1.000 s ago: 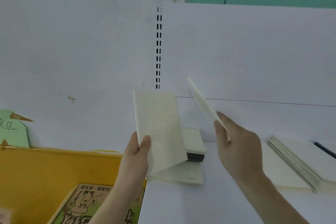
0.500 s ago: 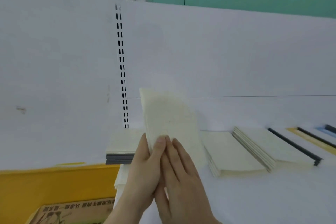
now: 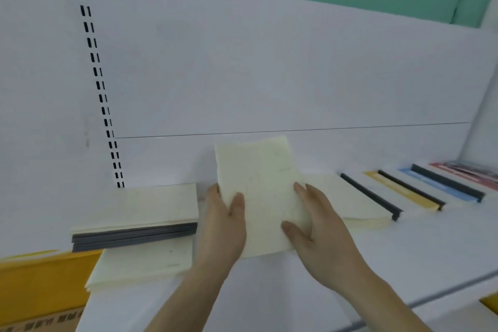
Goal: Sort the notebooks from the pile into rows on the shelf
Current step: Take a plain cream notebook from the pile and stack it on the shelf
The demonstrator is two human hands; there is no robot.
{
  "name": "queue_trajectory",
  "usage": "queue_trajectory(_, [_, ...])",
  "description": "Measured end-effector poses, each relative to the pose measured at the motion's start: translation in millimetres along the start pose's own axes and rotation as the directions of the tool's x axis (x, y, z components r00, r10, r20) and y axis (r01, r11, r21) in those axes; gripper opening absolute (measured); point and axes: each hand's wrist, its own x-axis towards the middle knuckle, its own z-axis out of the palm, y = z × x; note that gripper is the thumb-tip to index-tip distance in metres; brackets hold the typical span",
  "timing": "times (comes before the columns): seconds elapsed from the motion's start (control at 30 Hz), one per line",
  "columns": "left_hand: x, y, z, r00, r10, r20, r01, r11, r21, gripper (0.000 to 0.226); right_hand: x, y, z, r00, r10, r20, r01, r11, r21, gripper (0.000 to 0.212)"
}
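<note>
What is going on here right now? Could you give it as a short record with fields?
held item: cream notebooks, tilted up above the shelf
left hand: grips their left edge, thumb on front
right hand: holds their right edge
pile at left: cream and grey notebooks
row at right: overlapping notebooks with dark spines
below left: yellow bin

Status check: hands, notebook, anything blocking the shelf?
Left hand and right hand both grip cream notebook. Held above shelf, not yet laid down. Nothing blocking.
</note>
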Motion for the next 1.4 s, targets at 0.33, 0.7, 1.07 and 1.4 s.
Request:
queue_trajectory(0.33, [46,-25,80,0.996,-0.073,-0.04,0.084,0.839,0.537,0.024,59,92,-30,0.902,-0.067,0.426,0.206,0.934,-0.291,0.105])
queue_trajectory(0.7, [41,-34,87,0.981,-0.191,0.04,0.096,0.652,0.752,0.074,90,135,-20,0.809,-0.184,0.559,0.48,0.755,-0.446,0.105])
queue_trajectory(1.07, [24,-11,63,0.878,-0.227,0.422,-0.299,0.43,0.852,0.1,90,134,-20,0.802,-0.202,0.562,0.524,0.69,-0.5,0.109])
queue_trajectory(1.4, [28,-22,64,0.876,-0.228,0.426,-0.343,0.327,0.881,0.106,91,140,-17,0.792,-0.201,0.576,0.532,0.689,-0.492,0.109])
